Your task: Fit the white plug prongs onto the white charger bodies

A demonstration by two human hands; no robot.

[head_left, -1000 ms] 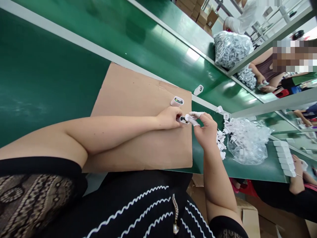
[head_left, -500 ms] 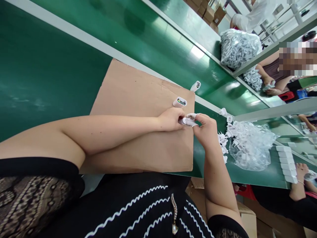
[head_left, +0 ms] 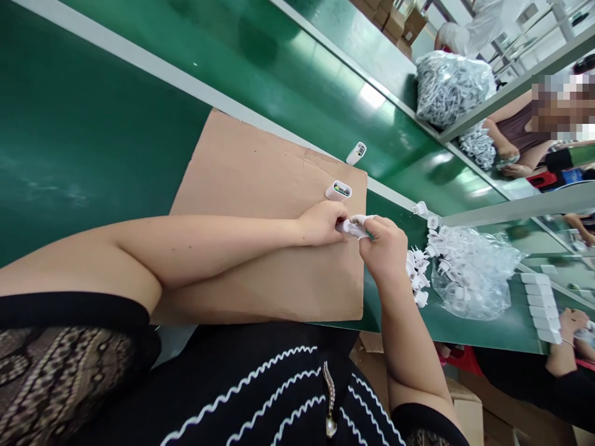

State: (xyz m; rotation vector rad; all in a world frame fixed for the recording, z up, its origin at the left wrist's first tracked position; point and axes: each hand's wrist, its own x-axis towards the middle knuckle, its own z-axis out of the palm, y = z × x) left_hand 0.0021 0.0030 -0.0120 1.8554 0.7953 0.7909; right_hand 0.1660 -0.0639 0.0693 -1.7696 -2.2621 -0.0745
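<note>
Over a brown cardboard sheet [head_left: 260,186], my left hand [head_left: 320,224] and my right hand [head_left: 383,248] meet on one small white charger shell [head_left: 346,227]. Both hands are closed on it, with fingers curled round it. White finger cots cover my right fingertips and press on the shell's end. Another white shell [head_left: 338,190] with an open end lies on the cardboard just beyond my hands. A third shell [head_left: 356,153] lies on the green belt [head_left: 93,142] past the cardboard's far edge.
A clear bag of white plug parts [head_left: 469,275] with loose plugs [head_left: 418,272] lies right of my right hand. A row of white blocks [head_left: 542,306] lies further right by another person's hand. Across the belt, a second person handles parts beside a large filled bag [head_left: 450,87].
My right hand has closed further over the shell, which now hides its open end. The shell on the belt has drifted to the left.
</note>
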